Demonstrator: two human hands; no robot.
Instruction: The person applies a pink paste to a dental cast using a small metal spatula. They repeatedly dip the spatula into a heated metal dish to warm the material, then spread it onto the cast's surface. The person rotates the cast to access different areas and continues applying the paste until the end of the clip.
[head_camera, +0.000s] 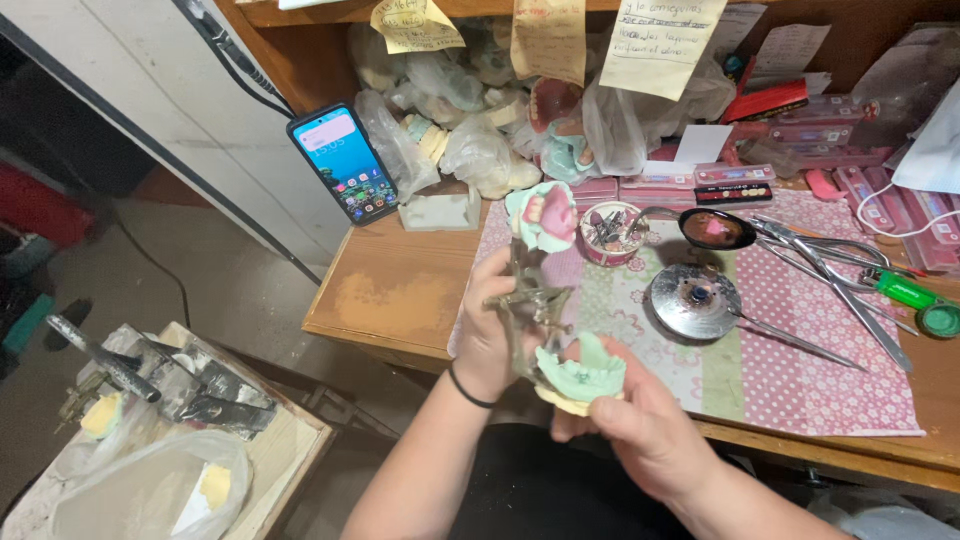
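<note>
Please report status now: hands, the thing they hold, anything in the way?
Left hand grips metal frame. Right hand holds green dental cast. Nothing in the way.

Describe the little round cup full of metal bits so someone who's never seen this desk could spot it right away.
Start at the patterned pink and green mat covering the wooden desk. Near its back edge, just right of the pale green dental cast above the left hand, sits the small round cup. Unlike the dark-bowled spoon and flat metal disc nearby, it has a pink floral wall and bristles with small metal bits.
</note>
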